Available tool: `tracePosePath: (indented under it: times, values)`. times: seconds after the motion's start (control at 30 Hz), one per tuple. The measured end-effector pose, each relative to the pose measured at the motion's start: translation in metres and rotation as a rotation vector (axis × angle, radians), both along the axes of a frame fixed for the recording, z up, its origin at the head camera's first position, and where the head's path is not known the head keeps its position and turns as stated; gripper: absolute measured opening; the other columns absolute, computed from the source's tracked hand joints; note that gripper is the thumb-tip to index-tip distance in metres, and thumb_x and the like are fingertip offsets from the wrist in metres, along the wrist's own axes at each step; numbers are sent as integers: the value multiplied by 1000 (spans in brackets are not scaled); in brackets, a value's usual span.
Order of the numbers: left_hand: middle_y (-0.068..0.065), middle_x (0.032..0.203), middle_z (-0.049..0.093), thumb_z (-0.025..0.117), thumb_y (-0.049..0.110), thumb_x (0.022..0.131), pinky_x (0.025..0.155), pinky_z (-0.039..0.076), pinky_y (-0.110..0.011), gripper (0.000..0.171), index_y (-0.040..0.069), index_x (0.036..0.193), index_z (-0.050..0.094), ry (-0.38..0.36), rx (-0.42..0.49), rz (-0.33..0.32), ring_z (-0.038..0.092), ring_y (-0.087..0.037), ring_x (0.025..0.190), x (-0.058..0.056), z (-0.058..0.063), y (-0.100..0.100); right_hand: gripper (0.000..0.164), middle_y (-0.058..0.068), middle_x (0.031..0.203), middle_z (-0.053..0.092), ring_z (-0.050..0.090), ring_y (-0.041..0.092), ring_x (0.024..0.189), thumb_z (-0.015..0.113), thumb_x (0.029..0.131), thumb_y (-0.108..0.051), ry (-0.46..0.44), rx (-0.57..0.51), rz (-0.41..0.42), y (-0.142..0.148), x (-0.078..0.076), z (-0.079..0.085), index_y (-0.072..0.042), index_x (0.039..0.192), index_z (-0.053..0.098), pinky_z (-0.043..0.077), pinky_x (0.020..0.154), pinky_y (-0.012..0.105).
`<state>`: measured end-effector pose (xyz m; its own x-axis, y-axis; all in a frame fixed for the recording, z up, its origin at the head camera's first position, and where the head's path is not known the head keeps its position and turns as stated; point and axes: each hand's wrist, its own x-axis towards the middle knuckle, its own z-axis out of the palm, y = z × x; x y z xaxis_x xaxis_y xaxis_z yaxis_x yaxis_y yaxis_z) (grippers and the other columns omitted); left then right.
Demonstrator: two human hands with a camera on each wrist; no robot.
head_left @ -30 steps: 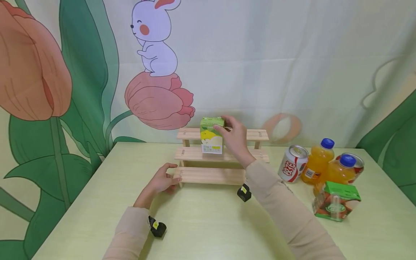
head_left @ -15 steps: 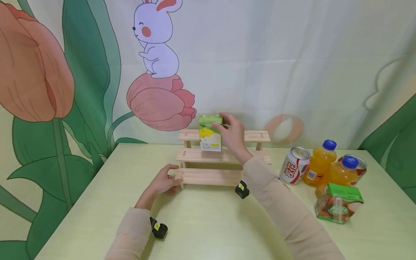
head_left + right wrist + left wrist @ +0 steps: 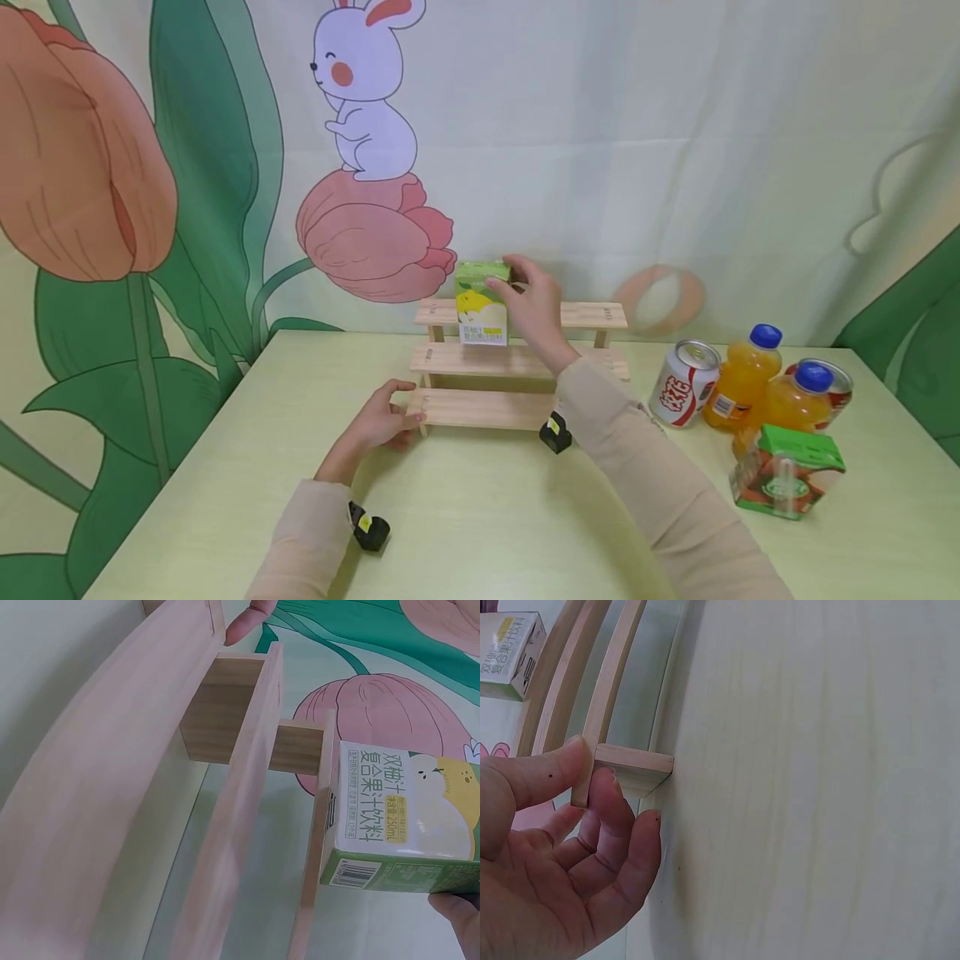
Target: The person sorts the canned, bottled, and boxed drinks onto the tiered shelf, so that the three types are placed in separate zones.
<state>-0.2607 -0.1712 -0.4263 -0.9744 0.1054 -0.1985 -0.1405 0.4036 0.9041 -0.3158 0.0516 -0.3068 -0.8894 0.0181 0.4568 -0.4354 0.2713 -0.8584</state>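
Note:
My right hand [image 3: 536, 308] grips a green and yellow juice carton [image 3: 482, 310] by its upper right side. The carton is upright in front of the top board of a three-step wooden rack [image 3: 487, 408]. In the right wrist view the carton's [image 3: 405, 802] base is close to a board's edge; I cannot tell whether they touch. My left hand [image 3: 382, 419] pinches the left end of the lowest board. The left wrist view shows that thumb and fingers [image 3: 551, 780] on either side of the board end.
Right of the rack stand a white and red can [image 3: 684, 383], two orange drink bottles [image 3: 742, 379] with blue caps, and another can [image 3: 836, 387] partly hidden behind. A green and brown carton [image 3: 789, 475] is nearest the front. A printed curtain [image 3: 570, 150] hangs behind the table.
My right hand has raised the juice carton slightly and shifted it a little left against the rack. My left hand keeps its hold on the lowest board. The head view has shifted slightly.

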Motion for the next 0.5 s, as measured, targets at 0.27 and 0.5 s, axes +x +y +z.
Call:
tracePosePath:
  times: [0.27, 0.5]
  values:
    - [-10, 69, 53, 63, 4, 84, 50, 50, -34, 53, 3, 130, 36, 1, 9, 0, 52, -17, 53, -1, 0, -1, 37, 14, 107, 60, 55, 21, 94, 66, 84, -12, 27, 8, -17, -5, -4, 3, 2, 116, 56, 46, 85, 26]
    - [-10, 69, 52, 63, 5, 84, 50, 49, -33, 53, 3, 130, 36, -5, 7, 1, 52, -17, 53, 1, 0, -1, 35, 13, 105, 61, 54, 21, 93, 67, 83, -11, 21, -7, -31, -7, -10, 0, 3, 113, 57, 46, 84, 26]
